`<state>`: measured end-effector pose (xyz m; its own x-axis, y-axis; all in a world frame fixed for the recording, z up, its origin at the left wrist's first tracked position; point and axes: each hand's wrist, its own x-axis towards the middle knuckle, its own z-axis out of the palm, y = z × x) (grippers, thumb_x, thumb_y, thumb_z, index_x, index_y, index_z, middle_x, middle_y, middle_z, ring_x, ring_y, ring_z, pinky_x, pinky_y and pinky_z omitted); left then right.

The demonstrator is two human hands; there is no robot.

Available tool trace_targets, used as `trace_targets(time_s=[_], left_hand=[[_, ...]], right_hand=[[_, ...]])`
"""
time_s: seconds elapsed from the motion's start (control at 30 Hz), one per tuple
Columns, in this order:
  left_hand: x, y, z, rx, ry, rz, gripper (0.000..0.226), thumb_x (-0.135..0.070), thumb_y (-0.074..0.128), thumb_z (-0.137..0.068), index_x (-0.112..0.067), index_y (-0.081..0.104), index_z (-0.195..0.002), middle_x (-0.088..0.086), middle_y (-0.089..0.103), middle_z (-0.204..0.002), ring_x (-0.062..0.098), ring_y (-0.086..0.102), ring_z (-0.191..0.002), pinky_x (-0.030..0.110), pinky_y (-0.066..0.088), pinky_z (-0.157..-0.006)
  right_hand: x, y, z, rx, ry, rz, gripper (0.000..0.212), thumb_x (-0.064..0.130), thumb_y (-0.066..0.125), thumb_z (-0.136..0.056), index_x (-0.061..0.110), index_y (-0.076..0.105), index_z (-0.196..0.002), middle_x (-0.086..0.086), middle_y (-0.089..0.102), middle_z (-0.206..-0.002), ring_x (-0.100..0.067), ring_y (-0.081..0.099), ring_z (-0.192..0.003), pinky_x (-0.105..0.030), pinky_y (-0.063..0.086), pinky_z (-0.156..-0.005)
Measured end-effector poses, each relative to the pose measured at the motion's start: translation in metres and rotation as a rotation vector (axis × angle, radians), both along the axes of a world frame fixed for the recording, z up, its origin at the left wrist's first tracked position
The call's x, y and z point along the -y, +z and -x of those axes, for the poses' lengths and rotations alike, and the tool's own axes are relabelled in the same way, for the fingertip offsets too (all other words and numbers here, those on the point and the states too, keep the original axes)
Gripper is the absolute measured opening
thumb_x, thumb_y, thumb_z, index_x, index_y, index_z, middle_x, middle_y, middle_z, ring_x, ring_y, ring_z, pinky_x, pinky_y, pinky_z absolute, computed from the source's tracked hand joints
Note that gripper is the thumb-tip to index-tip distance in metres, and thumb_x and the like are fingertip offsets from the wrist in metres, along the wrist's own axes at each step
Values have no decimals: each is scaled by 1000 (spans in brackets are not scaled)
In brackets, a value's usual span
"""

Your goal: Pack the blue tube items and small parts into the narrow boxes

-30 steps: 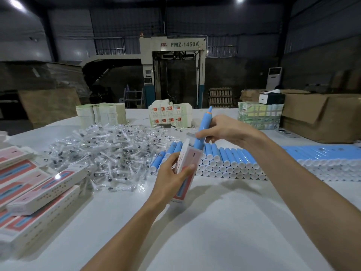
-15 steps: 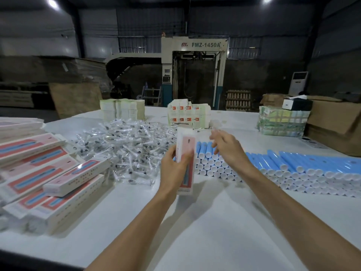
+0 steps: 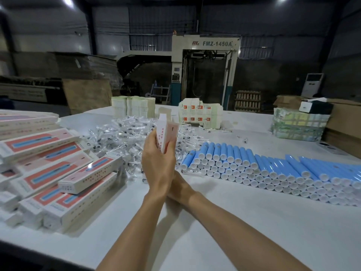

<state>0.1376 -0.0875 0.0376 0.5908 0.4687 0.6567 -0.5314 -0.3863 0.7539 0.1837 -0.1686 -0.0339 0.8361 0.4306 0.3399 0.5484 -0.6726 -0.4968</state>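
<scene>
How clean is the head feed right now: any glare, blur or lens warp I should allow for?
Head view: dim hall, a ceiling lamp flares at the top edge; head view: a glare spot on one stacked box; head view: the narrow box in the left hand is slightly blurred, its print unreadable; head view: wide-angle warp bends the table towards the corners.

White table (image 3: 214, 227) with packing stock.
Narrow boxes (image 3: 48, 171) piled left, bagged small parts (image 3: 125, 133) centre, blue tubes (image 3: 254, 167) stacked right.
</scene>
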Motion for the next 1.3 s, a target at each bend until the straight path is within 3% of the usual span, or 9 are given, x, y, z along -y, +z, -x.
trace_targets(time_s=[0.17,0.27,0.33,0.47,0.67,0.8,1.0,1.17,1.3], left_hand=[[-1,-1,0,-23,-81,111,46,-41,75,-98,-22,62,-137,-4,71,-113,13,70,-99,30,61,-81],[4,-1,0,-92,-223,205,35,-42,75,-97,-24,67,-126,-13,72,-104,-1,70,-89,21,56,-76],[11,-3,2,-147,-347,212,25,-41,77,-96,-27,69,-116,-10,73,-100,3,72,-86,20,54,-72],[37,-10,10,-280,-635,216,20,-40,82,-92,-35,73,-109,-14,79,-96,8,78,-84,16,57,-63],[71,-24,24,-404,-805,211,38,-49,85,-85,-35,74,-118,-11,80,-109,9,79,-94,24,61,-75],[81,-27,29,-406,-817,152,37,-49,87,-84,-36,75,-117,-19,79,-110,4,76,-101,24,60,-81],[85,-30,32,-397,-812,104,33,-44,85,-89,-33,77,-118,-15,80,-110,6,76,-102,30,59,-85],[86,-29,34,-406,-828,132,37,-45,85,-88,-33,74,-121,-15,80,-110,8,77,-101,37,62,-91],[89,-28,37,-384,-873,164,55,-41,85,-89,-33,60,-137,-8,82,-109,14,79,-96,35,62,-86]], right_hand=[[8,7,13,119,-83,-230,23,3,51,-94,18,65,-84,-3,64,-82,-13,54,-85,-33,46,-77],[40,36,26,-82,-235,-338,15,18,57,-89,16,70,-83,-16,73,-84,-21,67,-81,-59,56,-89],[74,60,27,-42,-349,-432,15,14,61,-101,12,75,-95,-8,76,-90,-22,70,-90,-45,54,-93],[143,102,49,86,-334,-708,12,21,65,-104,14,73,-101,6,76,-87,1,67,-79,-13,48,-75],[186,142,78,207,-232,-985,24,13,71,-98,12,52,-113,-10,79,-90,-19,70,-79,-30,58,-81],[177,147,82,235,-200,-858,41,11,71,-96,27,46,-125,-4,79,-86,-18,76,-78,-22,58,-76],[169,140,74,260,-364,-482,29,10,69,-96,25,58,-119,-7,69,-92,-17,75,-78,-37,61,-72],[171,145,77,189,-321,-401,36,14,70,-95,26,52,-123,-14,69,-84,-25,69,-78,-41,58,-72],[169,149,79,116,-239,-337,39,16,76,-91,25,49,-118,0,67,-67,-16,66,-65,-25,52,-58]])
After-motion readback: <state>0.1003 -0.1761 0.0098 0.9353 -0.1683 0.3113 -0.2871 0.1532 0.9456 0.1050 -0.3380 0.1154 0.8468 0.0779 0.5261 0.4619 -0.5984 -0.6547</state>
